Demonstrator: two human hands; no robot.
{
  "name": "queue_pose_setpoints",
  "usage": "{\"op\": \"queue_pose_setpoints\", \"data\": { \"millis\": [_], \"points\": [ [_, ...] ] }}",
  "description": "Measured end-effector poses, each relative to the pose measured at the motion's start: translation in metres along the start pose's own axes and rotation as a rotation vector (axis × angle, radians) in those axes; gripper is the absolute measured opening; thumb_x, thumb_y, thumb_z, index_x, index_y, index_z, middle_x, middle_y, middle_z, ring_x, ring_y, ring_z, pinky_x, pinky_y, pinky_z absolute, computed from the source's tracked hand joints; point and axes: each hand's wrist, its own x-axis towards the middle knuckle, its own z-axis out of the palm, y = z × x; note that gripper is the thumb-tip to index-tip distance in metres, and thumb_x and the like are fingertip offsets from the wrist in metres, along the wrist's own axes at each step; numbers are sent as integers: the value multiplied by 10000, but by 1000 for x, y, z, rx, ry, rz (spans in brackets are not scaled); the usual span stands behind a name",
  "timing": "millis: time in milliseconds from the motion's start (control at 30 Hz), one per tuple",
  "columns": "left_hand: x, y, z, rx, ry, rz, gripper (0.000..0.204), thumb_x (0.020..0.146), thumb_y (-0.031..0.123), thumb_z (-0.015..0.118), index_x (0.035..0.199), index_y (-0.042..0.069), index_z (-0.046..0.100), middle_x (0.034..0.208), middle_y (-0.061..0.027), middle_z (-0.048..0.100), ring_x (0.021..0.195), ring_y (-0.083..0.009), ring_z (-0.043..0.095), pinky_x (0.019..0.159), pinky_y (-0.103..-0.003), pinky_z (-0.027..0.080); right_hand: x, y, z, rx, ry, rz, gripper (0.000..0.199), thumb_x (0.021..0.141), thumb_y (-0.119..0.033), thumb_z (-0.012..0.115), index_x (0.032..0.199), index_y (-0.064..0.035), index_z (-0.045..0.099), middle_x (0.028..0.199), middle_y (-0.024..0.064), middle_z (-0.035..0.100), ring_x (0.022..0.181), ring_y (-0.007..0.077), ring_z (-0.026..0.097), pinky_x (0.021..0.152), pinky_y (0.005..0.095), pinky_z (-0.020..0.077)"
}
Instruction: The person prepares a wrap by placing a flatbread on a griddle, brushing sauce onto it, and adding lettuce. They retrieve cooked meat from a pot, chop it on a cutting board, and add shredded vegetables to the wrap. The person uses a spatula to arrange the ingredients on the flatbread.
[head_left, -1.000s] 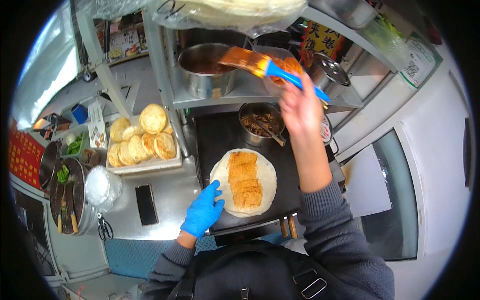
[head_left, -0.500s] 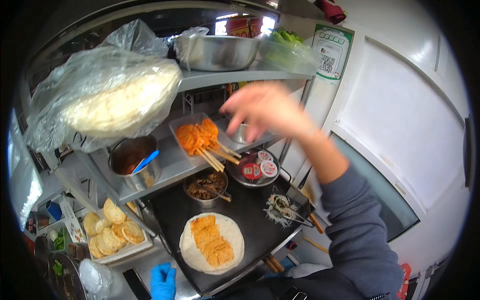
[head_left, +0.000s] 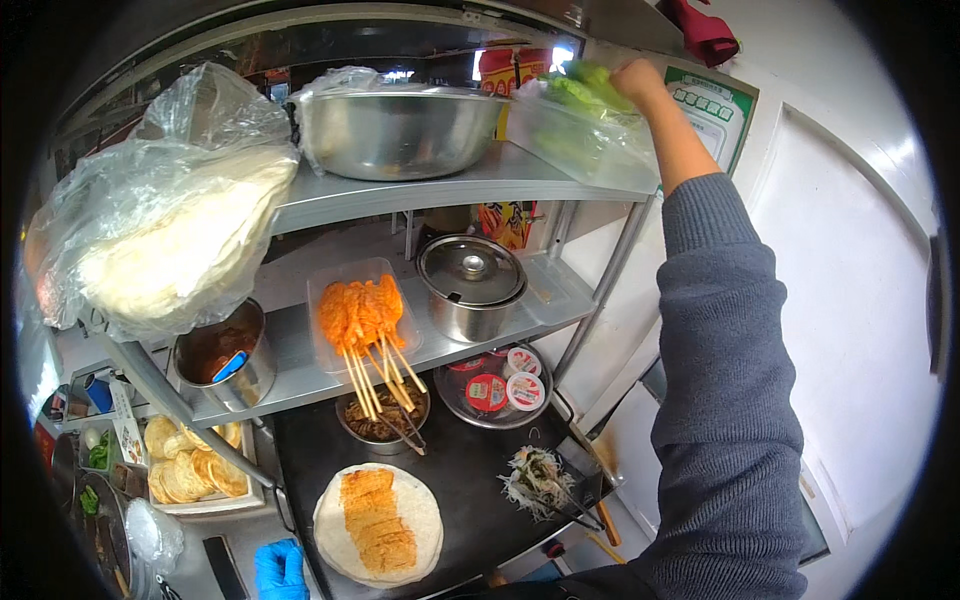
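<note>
As I judge it, the flatbread [head_left: 425, 520] is partly dressed: it lies flat near the front-left corner of the black griddle [head_left: 465, 470], an orange-brown strip [head_left: 377, 522] across its middle. The blue-handled brush [head_left: 229, 367] rests in the steel pot [head_left: 240, 393]. Greens and folding look left to do. My right hand [head_left: 637, 80] is at the lettuce [head_left: 585, 95] in a clear tub [head_left: 600, 150] on the upper shelf's [head_left: 400, 197] right end; blur keeps me from telling whether that grip has a leaf. My gloved left hand [head_left: 281, 570] is beside the griddle's left edge, its grip too cut off to read. The metal bench [head_left: 250, 528] carries bread rounds [head_left: 190, 472] toward its back edge; a white wall [head_left: 850, 250] closes the room on the right.
</note>
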Motion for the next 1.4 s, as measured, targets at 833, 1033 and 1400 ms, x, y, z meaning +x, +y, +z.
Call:
{"op": "queue_pose_setpoints", "data": {
  "millis": [833,1033,1400],
  "points": [
    [-3,116,101,-1268,-536,-308,697,862,60,649,1446,46,270,1370,-99,449,1238,-214,460,1032,-366,390,-535,-151,-77,935,-242,-493,265,735,36,679,982,-8,593,991,122,646,850,283,629,716,334,515],
    [-23,17,110,-1255,-218,-552,355,952,142,553,1275,3,508,1194,-85,587,1067,-170,553,921,-302,442,-651,-221,-35,1165,-612,-166,311,819,-34,644,1108,-5,533,1020,165,616,895,343,617,775,386,496],
    [-8,-61,108,-1054,50,-452,316,939,203,583,1175,-8,576,1053,-88,639,947,-153,585,834,-278,467,-722,-316,14,1012,-838,-30,191,911,-170,557,985,5,538,809,255,621,763,422,616,646,453,485]
  ]
}}
